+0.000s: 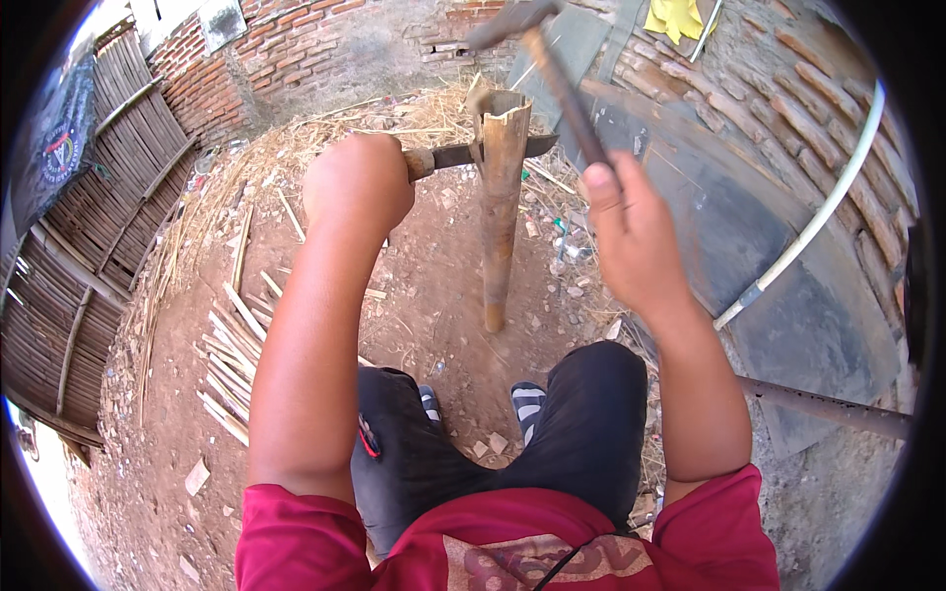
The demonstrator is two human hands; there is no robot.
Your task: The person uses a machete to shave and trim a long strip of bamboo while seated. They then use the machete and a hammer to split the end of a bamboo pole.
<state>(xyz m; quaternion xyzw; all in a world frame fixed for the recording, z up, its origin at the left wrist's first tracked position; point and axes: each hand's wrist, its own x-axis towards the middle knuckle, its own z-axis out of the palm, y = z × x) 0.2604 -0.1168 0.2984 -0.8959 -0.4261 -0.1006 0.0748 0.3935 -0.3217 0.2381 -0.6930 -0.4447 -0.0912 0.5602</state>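
My left hand (359,184) is closed round the wooden handle of a machete (455,156). Its dark blade passes into the upper part of an upright bamboo pole (504,212), and the tip sticks out on the right side. The pole's top edge is jagged and hollow, and its lower end meets the dirt in front of my feet. In my right hand (636,236) is a hammer (567,94), gripped by its long handle. The hammer head is raised above and slightly right of the pole, a little blurred.
Split bamboo strips (235,360) lie in a pile on the dirt at the left. Straw and shavings (394,110) cover the ground behind the pole. A brick wall (325,49) closes the back, a woven bamboo fence (89,227) the left. Dark sheets (739,236) and a pale pipe (823,212) are at the right.
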